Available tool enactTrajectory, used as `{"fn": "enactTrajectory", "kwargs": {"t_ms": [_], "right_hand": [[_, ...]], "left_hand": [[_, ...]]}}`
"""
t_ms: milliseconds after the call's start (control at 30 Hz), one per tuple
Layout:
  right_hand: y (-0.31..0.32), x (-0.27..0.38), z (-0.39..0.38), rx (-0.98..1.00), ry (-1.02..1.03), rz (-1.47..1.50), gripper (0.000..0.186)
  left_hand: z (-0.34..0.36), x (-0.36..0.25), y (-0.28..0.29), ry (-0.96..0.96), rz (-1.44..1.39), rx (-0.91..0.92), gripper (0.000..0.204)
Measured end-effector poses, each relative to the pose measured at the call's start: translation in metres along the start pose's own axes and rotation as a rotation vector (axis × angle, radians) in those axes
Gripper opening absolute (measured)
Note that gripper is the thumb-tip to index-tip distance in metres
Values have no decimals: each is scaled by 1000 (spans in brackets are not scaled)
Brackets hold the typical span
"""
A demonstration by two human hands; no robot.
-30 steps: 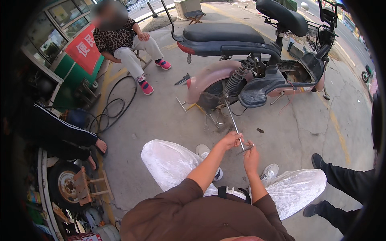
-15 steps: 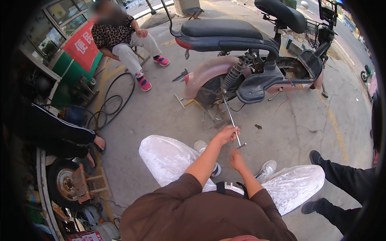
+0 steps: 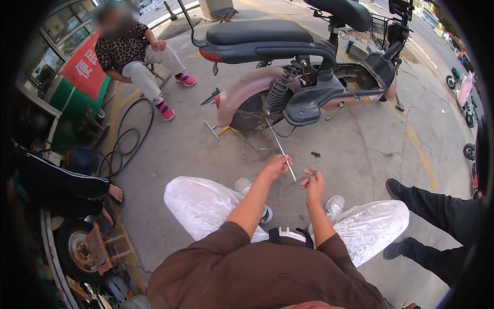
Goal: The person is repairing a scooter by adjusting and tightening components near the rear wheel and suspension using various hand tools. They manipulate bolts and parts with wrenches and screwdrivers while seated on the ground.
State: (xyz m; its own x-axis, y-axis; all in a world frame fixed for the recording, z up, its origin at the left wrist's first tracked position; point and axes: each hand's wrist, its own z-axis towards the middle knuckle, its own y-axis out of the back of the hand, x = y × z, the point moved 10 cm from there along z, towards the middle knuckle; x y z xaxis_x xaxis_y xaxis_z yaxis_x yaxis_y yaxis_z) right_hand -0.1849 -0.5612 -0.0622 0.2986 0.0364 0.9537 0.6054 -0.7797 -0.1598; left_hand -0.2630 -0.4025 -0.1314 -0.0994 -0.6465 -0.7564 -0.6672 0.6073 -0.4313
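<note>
A silver T-handle wrench [image 3: 277, 138] slants from the rear-wheel area of a pink electric scooter [image 3: 232, 98] toward me. Its far end meets the scooter just below the coil-spring shock absorber [image 3: 282, 88]; the exact fastener is too small to make out. My left hand [image 3: 278, 166] is closed around the shaft near the handle end. At the crossbar, my right hand [image 3: 314, 183] has its fingers on the right arm of the bar, which is slightly blurred.
Yellow-and-silver tools [image 3: 221, 131] lie by the rear wheel. A black hose [image 3: 128, 154] coils at left, near a seated person [image 3: 123, 56]. A small wooden stool [image 3: 103, 247] stands beside a loose wheel [image 3: 77, 244]. Another person's dark-trousered legs [image 3: 429, 211] are at right.
My right hand has risen from below the wrench to its crossbar, which has turned. My left hand keeps hold of the shaft. The whole view has shifted, so the scooter sits further left.
</note>
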Motion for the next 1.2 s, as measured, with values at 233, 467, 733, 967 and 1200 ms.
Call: {"fn": "enactTrajectory", "kwargs": {"t_ms": [233,467,733,967,1200], "right_hand": [[-111,35,-89,651,569,-606,40],[-62,-82,-29,529,121,-728,48],[2,-73,9,-4,-343,194,44],[-38,30,-28,170,342,-374,35],[-119,17,-91,598,684,-819,34]], "left_hand": [[1,-10,9,-21,47,-14,26],[4,-12,5,-56,47,-4,27],[6,-12,7,-75,31,5,29],[13,-19,11,-115,11,-45,30],[39,-32,31,-135,-389,-164,29]]}}
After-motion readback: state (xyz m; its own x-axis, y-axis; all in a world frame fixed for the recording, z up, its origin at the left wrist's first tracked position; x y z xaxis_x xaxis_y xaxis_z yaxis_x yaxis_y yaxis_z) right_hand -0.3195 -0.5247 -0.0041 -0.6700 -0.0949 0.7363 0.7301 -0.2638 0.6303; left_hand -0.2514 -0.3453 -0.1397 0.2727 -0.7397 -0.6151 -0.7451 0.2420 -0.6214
